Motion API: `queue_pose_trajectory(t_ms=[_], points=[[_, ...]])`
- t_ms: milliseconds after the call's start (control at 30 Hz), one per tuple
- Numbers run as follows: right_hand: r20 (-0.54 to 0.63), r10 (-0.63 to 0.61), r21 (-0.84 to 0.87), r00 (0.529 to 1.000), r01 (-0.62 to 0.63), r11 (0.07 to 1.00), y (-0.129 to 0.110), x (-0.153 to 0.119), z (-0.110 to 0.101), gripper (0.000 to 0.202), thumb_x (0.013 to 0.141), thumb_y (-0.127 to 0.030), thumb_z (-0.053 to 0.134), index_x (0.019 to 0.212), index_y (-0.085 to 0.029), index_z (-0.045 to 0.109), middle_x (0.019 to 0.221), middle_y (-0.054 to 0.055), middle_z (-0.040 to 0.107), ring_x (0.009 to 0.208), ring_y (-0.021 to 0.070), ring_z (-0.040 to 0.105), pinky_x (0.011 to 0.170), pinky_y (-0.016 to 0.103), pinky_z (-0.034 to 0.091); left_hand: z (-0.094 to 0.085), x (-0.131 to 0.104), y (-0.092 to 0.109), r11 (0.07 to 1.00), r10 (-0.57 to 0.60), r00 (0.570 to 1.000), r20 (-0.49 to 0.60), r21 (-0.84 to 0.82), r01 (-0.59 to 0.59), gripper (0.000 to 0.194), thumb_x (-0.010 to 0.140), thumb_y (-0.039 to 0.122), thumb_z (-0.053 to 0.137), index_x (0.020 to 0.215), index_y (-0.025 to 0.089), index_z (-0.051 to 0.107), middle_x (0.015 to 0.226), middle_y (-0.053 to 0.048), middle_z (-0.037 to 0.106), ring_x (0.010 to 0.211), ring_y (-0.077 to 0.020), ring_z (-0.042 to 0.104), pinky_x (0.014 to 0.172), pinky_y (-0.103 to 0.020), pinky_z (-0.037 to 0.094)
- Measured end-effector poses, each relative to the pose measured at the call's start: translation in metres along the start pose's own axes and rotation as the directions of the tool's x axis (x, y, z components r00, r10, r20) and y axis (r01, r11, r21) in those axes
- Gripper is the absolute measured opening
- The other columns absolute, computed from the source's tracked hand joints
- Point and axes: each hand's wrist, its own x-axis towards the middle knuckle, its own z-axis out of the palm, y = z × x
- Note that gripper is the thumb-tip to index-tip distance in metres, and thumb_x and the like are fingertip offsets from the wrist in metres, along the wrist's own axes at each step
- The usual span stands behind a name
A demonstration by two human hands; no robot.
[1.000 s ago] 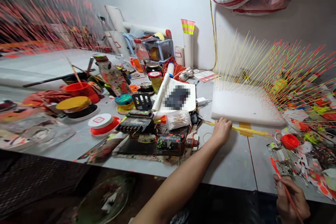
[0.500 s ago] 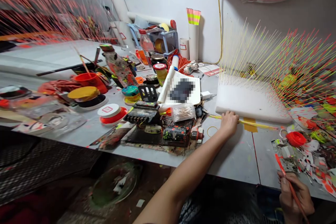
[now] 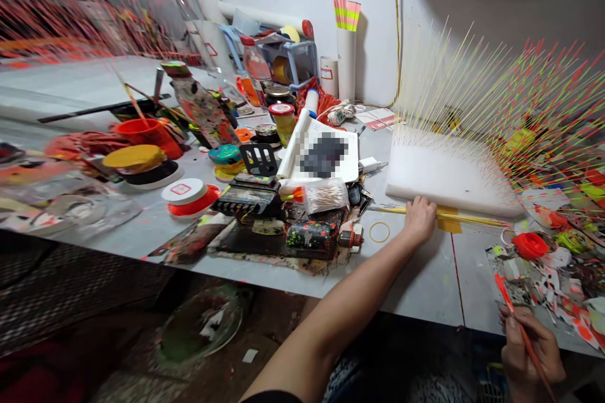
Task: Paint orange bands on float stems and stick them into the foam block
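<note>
My left hand [image 3: 420,219] reaches across the table to the front edge of a white foam block [image 3: 439,176]. Its fingers are closed on thin yellow sticks [image 3: 477,219], which lie flat along that edge; how many they grip is hidden. Many thin sticks with yellow and red ends [image 3: 529,107] stand upright in the foam, fanning out. Low at the right, my right hand [image 3: 532,346] holds a paintbrush [image 3: 524,337] between thumb and fingers, its orange-red end pointing up and away. The brush is near a small red paint cup [image 3: 530,245].
Left of my forearm lies a paint-spattered motor device [image 3: 312,234] with a bag of cotton swabs [image 3: 326,195] on it. A rubber band [image 3: 379,232] sits beside it. Paint jars [image 3: 282,123], a notebook [image 3: 350,164] and a spattered bottle [image 3: 203,104] stand farther left. Paint-smeared scraps [image 3: 558,271] crowd the right.
My left hand has slid slightly right along the foam's front edge, and the yellow sticks lie farther right. My right hand keeps its hold on the brush. The whole view has shifted a little.
</note>
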Motion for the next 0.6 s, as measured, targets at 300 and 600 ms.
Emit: queue_pose_trajectory(t_ms=[300,600], points=[[-0.300,0.049,0.006,0.953,-0.050,0.999,-0.033,0.059,-0.040,0.034,0.077,-0.048,0.078,0.081,-0.019,0.061,0.071,0.005,0.069,0.052,0.0187,0.064,0.051,0.032,0.052,-0.016,0.001,-0.010,0.999,-0.015,0.999,0.038,-0.028,0.016,0.027,0.095,0.027,0.050,0.094,0.022,0.077,0.102,-0.011,0.068,0.105,-0.0271,0.056,0.083,-0.038,0.040],[-0.066,0.147,-0.454,0.987,-0.161,0.876,0.004,0.172,-0.055,0.062,0.081,-0.075,0.058,0.087,-0.015,0.072,0.074,0.010,0.074,0.068,0.0243,0.071,0.064,0.034,0.055,-0.017,0.008,-0.020,0.999,0.009,1.000,0.010,0.053,-0.010,0.033,0.095,0.030,0.044,0.101,0.022,0.075,0.109,-0.011,0.070,0.109,-0.0303,0.058,0.081,-0.039,0.043]])
